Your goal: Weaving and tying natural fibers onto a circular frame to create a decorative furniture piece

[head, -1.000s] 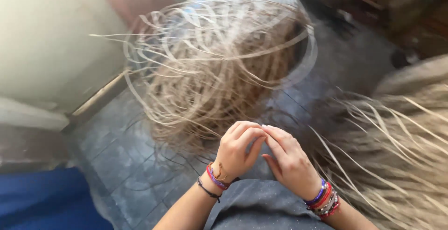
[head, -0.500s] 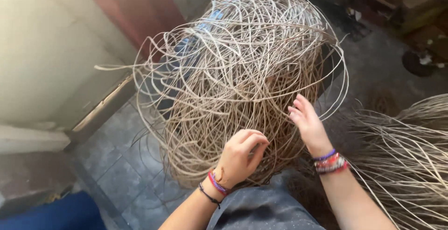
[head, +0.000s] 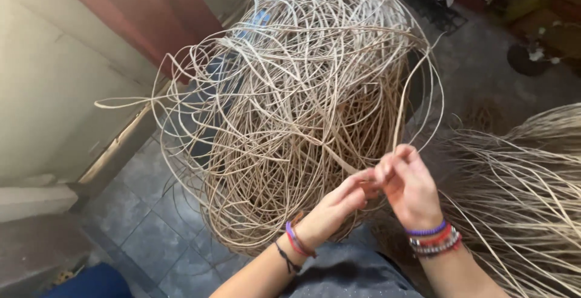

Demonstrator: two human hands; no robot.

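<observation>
Right hand (head: pixel 411 192), back from reaching, being pinched shut on cane strand (head: pixel 402 113) | left hand (head: pixel 339 204) being closed alongside | tangled cane coil (head: pixel 290 110) ahead.

Soft daylight, even exposure, no harsh glare

The pale wall (head: pixel 54 92) at 9 o'clock reads brightest; the floor (head: pixel 514 86) toward 2 o'clock sinks into shadow. The rattan tangle (head: pixel 302 104) stays sharp at centre, with corners stretched and slightly smeared.

No packages, no labels, no signs, no screens anywhere in view
</observation>
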